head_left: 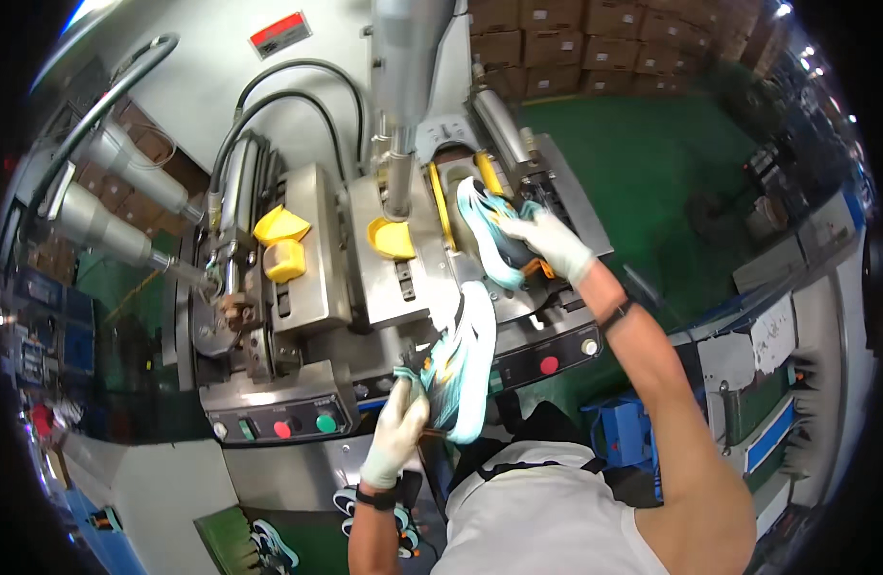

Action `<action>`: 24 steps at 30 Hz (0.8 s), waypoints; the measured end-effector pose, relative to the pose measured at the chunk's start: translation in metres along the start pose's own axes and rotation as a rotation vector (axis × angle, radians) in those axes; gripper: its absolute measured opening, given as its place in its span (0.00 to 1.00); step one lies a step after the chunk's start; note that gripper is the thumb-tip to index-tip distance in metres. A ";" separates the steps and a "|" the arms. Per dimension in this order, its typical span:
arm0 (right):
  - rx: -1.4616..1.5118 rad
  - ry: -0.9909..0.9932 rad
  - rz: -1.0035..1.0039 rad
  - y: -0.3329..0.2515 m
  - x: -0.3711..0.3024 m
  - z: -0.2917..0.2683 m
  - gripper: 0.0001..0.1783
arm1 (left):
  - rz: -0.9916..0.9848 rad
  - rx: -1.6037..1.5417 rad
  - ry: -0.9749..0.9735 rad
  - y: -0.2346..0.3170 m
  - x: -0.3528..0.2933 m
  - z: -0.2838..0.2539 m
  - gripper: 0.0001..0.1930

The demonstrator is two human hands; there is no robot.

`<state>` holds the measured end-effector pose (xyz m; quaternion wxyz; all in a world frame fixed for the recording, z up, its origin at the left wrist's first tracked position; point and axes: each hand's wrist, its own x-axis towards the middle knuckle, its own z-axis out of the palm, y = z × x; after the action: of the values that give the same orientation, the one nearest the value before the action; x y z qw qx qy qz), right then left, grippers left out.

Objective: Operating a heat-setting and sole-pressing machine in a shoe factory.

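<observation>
My left hand (399, 428), in a white glove, is closed on the collar end of a sneaker (477, 355) with a white and pale teal sole. That sneaker is tilted in front of the machine, its sole turned to the right. My right hand (551, 241), also gloved, grips a second sneaker (487, 236) near its heel opening. This one lies over the right-hand station of the metal press (395, 283), between two yellow side pads (440, 206). Whether it touches the bed beneath cannot be seen.
Yellow blocks (285, 259) sit on the press's left station. A vertical cylinder (400, 163) comes down at the middle. Coloured push buttons line the front panel (269, 422). More sneakers (272, 544) lie below at left. Blue bins (626, 431) stand at right, stacked cartons (595, 48) behind.
</observation>
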<state>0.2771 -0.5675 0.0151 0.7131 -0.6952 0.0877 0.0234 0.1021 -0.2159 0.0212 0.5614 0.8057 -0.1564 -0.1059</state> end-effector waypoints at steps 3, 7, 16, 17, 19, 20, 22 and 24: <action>-0.712 0.180 0.082 0.048 0.127 0.025 0.25 | -0.426 -0.183 -0.039 -0.033 -0.088 -0.008 0.18; -0.930 0.285 -0.159 0.107 0.165 0.052 0.22 | -0.599 -0.124 0.366 -0.059 -0.189 0.023 0.21; -0.741 0.024 0.022 0.105 0.194 -0.032 0.20 | -0.760 0.356 0.819 -0.228 -0.209 0.118 0.34; -0.749 -0.106 -0.013 0.093 0.165 0.003 0.23 | -0.794 0.398 0.859 -0.229 -0.225 0.118 0.34; -0.724 -0.124 -0.265 0.066 0.055 0.092 0.30 | -0.845 0.439 0.927 -0.231 -0.248 0.116 0.35; -0.684 -0.008 -0.472 0.061 -0.007 0.127 0.33 | -0.812 0.421 0.952 -0.235 -0.255 0.117 0.35; -0.772 -0.113 -0.686 0.078 -0.115 0.171 0.36 | -0.726 0.293 0.921 -0.230 -0.261 0.112 0.36; -0.964 -0.362 -0.787 0.135 -0.171 0.199 0.37 | -0.633 0.062 0.838 -0.229 -0.276 0.099 0.35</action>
<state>0.1068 -0.3499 -0.0876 0.2798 -0.9026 -0.3156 -0.0861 -0.1579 -0.1262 -0.2293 0.4921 0.8030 0.3296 0.0658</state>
